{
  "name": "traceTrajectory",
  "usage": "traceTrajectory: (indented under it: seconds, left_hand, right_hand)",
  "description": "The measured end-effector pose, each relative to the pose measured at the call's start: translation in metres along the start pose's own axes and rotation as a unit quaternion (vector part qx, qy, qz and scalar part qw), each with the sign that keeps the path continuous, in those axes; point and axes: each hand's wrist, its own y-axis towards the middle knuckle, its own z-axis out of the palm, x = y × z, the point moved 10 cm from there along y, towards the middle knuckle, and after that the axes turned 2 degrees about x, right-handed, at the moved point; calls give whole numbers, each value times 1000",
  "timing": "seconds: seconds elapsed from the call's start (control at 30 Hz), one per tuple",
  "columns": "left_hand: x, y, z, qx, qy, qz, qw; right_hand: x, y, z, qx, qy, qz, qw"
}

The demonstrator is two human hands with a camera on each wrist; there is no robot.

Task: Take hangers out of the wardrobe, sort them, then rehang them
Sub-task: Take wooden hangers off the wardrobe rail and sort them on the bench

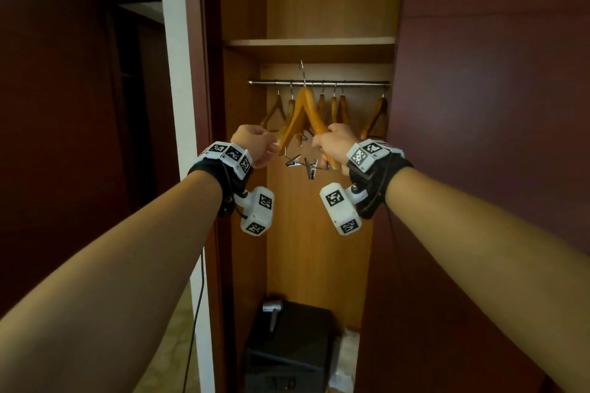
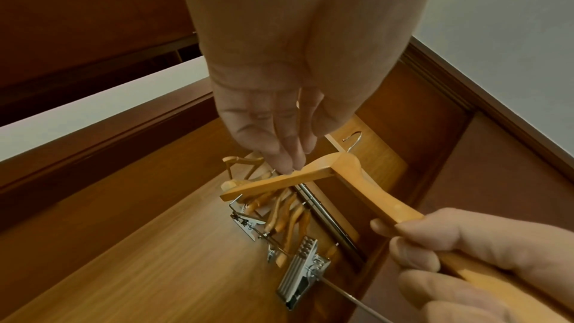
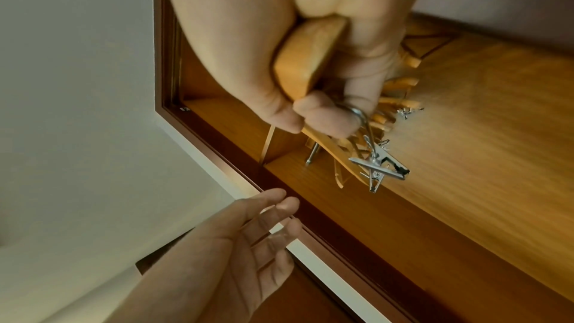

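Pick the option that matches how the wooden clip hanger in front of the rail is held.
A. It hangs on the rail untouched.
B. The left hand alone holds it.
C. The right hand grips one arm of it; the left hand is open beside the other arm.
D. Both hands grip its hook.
C: the right hand is wrapped round one arm of the clip hanger, while the left hand is open with straight fingers.
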Motion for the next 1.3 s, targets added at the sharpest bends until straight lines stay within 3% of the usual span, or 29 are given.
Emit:
traceTrajectory:
  seconds: [0.27,0.53,0.67,0.93,1.17,1.3]
  left_hand:
    - [45,95,-63,-12,15,-46,999]
    - [59,155,-92,7,17,-32,999]
    - [52,193,-100,-12,72,15,997]
    - [58,274,-97,-26,94,30,995]
    - [65,338,-84,-29,63,-32,997]
    - [64,365,-81,-55,97,-16,994]
  right_hand:
    - [28,83,76,1,37,-2,999]
    - [42,138,129,-18,76,8,997]
    - [41,171,151,-18,102,22,994]
    - [32,261,173,2,183,31,983]
    - [18,345,173,38,210,45,976]
    - [9,377,180,55,219,48,973]
